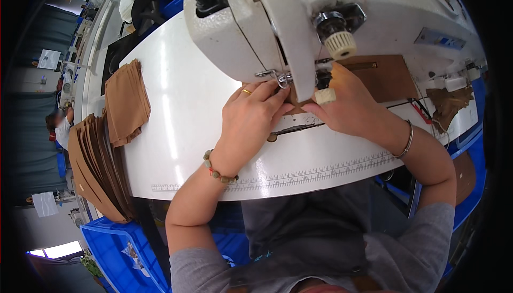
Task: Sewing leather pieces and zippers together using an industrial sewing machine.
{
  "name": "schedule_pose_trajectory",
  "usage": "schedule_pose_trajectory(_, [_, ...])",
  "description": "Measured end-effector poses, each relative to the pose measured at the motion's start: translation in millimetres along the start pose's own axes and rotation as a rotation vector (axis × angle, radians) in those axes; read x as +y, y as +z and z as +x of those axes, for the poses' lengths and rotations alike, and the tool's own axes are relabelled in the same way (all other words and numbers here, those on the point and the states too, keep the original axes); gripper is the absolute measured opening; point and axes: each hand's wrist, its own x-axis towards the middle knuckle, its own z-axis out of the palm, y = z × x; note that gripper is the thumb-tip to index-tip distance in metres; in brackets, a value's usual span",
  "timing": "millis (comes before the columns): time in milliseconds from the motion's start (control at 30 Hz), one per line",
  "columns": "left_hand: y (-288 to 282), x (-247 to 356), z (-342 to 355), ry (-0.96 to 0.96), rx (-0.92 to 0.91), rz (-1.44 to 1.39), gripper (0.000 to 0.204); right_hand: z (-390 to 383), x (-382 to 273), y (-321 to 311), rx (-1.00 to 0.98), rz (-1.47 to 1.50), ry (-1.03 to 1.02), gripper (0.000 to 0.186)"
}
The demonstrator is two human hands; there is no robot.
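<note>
A brown fabric panel [395,82] lies under the head of a white sewing machine [224,39], with a narrow slot in its right part. My left hand [254,114], with a ring and a bead bracelet, has its fingers bunched on the fabric right beside the presser foot [283,81]. On the other side of the needle area, my right hand [352,103] grips the panel, thumb pointing toward the needle. A cream knob [325,97] hides some of the right fingers. The machine head covers the fabric directly beneath it.
Stacked brown fabric pieces [127,103] lie on the table's left, and a bundle of long brown pieces [96,170] hangs over its edge. A printed ruler [288,179] runs along the front edge. Blue crates [125,250] stand below; brown scraps [449,108] lie at right.
</note>
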Motion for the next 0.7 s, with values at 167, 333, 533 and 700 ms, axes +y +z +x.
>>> schedule_pose_trajectory(167, [-2, 0, -1, -0.005, -0.014, 0.048, 0.031, -1, 8, -4, -0.044, 0.044, 0.093, 0.03])
schedule_pose_trajectory(333, [-2, 3, -4, -0.032, 0.006, 0.101, 0.033, -4, -2, -15, -0.032, -0.135, 0.072, 0.029])
schedule_pose_trajectory(533, [-6, -2, -14, -0.048, -0.04, 0.033, 0.04, -8, -33, -31, -0.258, -0.035, -0.04, 0.028])
schedule_pose_trajectory(700, [-3, -6, -25, -0.042, -0.098, -0.053, 0.046, -2, -23, -12, -0.106, -0.064, 0.008, 0.047])
